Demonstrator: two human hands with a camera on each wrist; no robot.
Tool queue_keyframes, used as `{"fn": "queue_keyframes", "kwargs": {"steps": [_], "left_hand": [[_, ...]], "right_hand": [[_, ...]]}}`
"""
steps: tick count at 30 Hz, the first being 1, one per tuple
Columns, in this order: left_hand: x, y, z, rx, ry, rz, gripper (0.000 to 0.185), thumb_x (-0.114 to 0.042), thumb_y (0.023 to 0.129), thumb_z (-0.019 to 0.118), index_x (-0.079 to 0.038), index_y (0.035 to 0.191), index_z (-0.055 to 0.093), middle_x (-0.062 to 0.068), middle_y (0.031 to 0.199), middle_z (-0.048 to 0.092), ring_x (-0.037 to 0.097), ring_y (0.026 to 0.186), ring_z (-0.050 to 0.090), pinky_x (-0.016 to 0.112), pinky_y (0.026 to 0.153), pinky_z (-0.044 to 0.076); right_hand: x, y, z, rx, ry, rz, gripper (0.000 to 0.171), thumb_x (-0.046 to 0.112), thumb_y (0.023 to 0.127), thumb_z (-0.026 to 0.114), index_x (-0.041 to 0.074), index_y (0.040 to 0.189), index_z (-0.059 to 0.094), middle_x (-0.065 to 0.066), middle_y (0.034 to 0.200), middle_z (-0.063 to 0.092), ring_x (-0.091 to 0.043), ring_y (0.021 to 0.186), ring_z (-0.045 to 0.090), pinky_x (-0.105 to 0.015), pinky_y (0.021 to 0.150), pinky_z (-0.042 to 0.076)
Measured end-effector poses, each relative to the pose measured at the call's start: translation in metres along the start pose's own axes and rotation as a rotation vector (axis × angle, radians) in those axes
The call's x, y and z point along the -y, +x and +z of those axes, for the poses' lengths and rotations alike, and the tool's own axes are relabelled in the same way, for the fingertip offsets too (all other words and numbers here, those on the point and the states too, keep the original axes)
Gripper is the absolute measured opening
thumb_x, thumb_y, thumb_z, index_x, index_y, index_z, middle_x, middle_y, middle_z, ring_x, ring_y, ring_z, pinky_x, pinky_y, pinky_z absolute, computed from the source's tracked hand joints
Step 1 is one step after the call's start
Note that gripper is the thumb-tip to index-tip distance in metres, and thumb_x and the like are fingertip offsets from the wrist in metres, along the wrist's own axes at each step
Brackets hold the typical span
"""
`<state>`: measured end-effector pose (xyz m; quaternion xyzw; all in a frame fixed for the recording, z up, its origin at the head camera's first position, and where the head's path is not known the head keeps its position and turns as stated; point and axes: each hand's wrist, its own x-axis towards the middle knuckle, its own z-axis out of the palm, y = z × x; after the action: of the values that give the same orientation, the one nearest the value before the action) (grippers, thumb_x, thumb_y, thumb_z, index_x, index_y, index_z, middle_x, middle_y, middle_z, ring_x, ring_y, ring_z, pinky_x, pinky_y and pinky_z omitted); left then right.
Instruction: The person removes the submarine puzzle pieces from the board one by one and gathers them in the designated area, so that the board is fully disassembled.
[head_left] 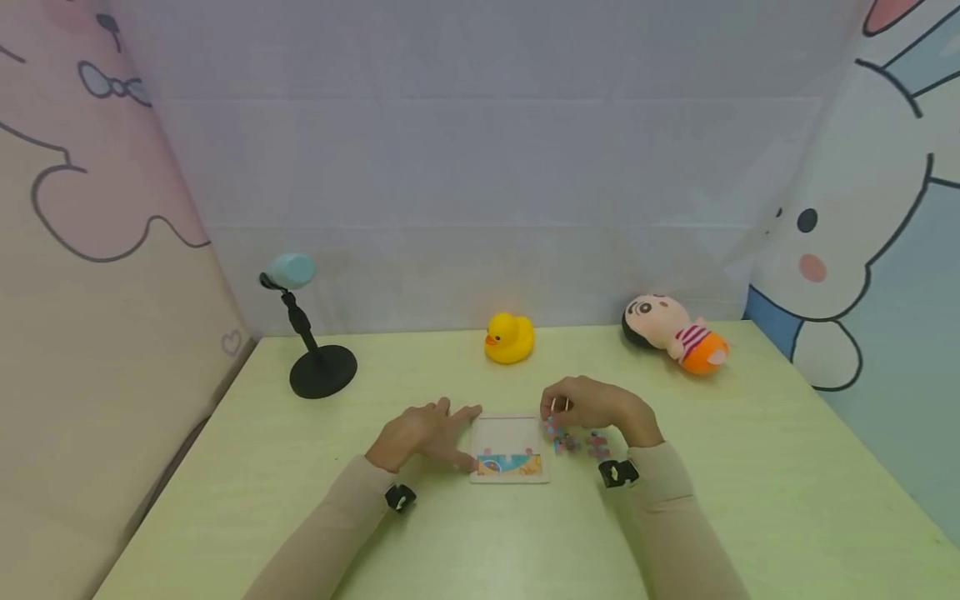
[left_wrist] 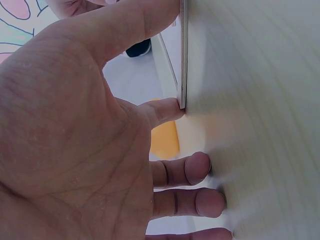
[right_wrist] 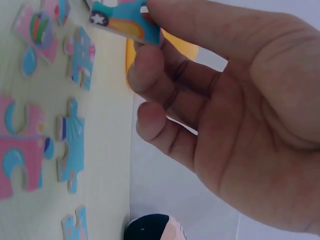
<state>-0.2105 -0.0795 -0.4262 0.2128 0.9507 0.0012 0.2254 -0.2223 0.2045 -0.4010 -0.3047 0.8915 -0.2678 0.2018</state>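
A small white puzzle tray (head_left: pixel 510 433) lies flat on the green table, with a few pieces fitted along its near edge. My left hand (head_left: pixel 423 435) rests beside the tray's left edge, its straight fingers (left_wrist: pixel 167 111) touching the tray's rim (left_wrist: pixel 183 55) and the tabletop. My right hand (head_left: pixel 592 406) hovers at the tray's right side and pinches a blue and orange puzzle piece (right_wrist: pixel 125 22) between thumb and fingertips. Several loose pink and blue puzzle pieces (right_wrist: pixel 72 145) lie on the table under and beside that hand (head_left: pixel 577 442).
A yellow rubber duck (head_left: pixel 509 337) sits behind the tray. A plush doll (head_left: pixel 675 333) lies at the back right. A black stand with a pale blue head (head_left: pixel 311 333) is at the back left. Fabric walls close in the table (head_left: pixel 750 467) on three sides.
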Motion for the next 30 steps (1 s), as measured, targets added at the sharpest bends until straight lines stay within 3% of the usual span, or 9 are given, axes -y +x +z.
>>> {"fn": "queue_keyframes", "kwargs": {"steps": [8, 19, 30], "left_hand": [[-0.001, 0.001, 0.002, -0.020, -0.004, 0.008, 0.086, -0.064, 0.084, 0.067, -0.032, 0.156, 0.033, 0.014, 0.131, 0.047, 0.025, 0.102, 0.052, 0.043, 0.079, 0.051], [-0.003, 0.000, 0.001, -0.020, 0.002, 0.012, 0.086, -0.064, 0.084, 0.067, -0.031, 0.156, 0.033, 0.015, 0.129, 0.048, 0.025, 0.101, 0.052, 0.044, 0.077, 0.051], [-0.003, 0.000, 0.002, -0.033, -0.004, 0.014, 0.086, -0.064, 0.084, 0.068, -0.031, 0.156, 0.035, 0.016, 0.130, 0.048, 0.026, 0.101, 0.053, 0.045, 0.078, 0.051]], "right_hand": [[-0.010, -0.017, -0.009, 0.047, 0.077, 0.034, 0.008, 0.002, 0.095, 0.064, 0.006, 0.098, 0.069, -0.008, 0.080, 0.065, -0.021, 0.065, 0.056, -0.029, 0.062, 0.043], [-0.021, -0.030, -0.017, 0.079, 0.100, 0.054, 0.007, 0.002, 0.094, 0.064, 0.004, 0.098, 0.069, -0.005, 0.078, 0.068, -0.012, 0.063, 0.048, -0.027, 0.060, 0.038], [-0.033, -0.048, -0.023, 0.039, 0.104, 0.123, 0.006, 0.008, 0.093, 0.069, 0.003, 0.095, 0.067, 0.001, 0.078, 0.061, -0.012, 0.067, 0.051, -0.027, 0.062, 0.042]]}}
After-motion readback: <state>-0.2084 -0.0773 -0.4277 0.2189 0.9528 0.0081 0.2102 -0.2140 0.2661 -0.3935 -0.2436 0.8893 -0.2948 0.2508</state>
